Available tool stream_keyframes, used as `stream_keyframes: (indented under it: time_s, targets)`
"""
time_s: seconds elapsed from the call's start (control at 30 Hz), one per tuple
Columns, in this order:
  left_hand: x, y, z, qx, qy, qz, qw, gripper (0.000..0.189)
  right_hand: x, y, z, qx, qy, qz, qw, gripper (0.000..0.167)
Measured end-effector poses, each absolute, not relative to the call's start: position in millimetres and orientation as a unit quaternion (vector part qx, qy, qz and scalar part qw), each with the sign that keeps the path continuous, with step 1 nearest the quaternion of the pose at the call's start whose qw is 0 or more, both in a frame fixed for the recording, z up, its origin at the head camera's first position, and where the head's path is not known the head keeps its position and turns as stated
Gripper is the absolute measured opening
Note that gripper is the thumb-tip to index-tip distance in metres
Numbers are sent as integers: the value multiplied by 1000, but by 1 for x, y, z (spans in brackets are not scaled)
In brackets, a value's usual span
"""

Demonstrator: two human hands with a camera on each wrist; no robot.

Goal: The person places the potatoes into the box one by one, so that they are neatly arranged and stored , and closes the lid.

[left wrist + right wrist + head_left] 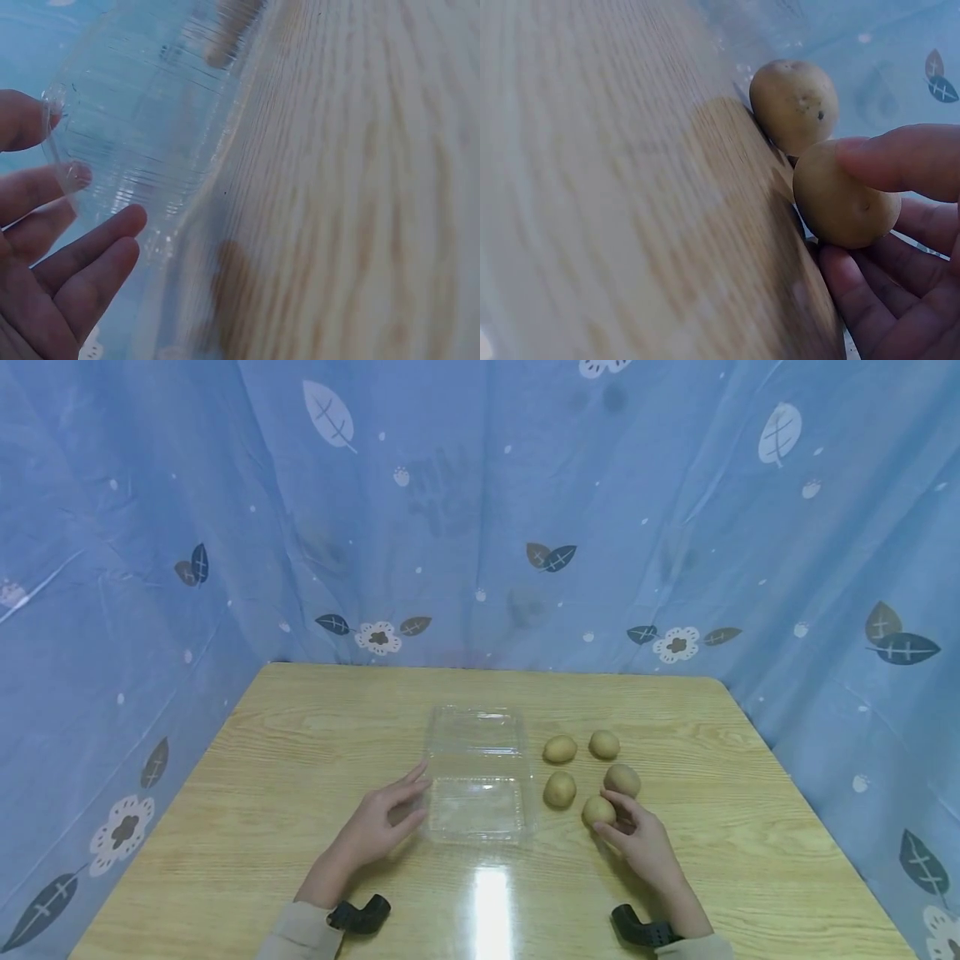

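While the left hand (382, 820), thumb and fingers spread apart, touches the left rim of a clear, hinged plastic container (477, 808), apparently to steady it where it lies open on a pale wood-grain table (300, 752), the right hand (642, 843) holds a round, tan-skinned potato (598, 811) between thumb and fingers. That grip likely keeps the potato from rolling; whether it touches the table is hard to tell, with four similar tan potatoes (560, 790) grouped near it, right of the container.
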State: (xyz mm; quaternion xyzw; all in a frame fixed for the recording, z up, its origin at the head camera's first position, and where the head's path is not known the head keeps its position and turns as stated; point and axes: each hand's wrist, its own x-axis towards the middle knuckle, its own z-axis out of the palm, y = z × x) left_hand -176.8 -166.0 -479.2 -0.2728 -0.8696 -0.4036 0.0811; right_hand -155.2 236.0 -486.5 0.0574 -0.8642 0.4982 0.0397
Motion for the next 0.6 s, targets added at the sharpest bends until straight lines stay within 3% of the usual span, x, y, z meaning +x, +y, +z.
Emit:
stream_keyframes:
  time_s: [0.6]
  targets:
    - [-178,-164,-480,-279,-870,-398,84,41,-157,243,-486,21,-827,562,5,54]
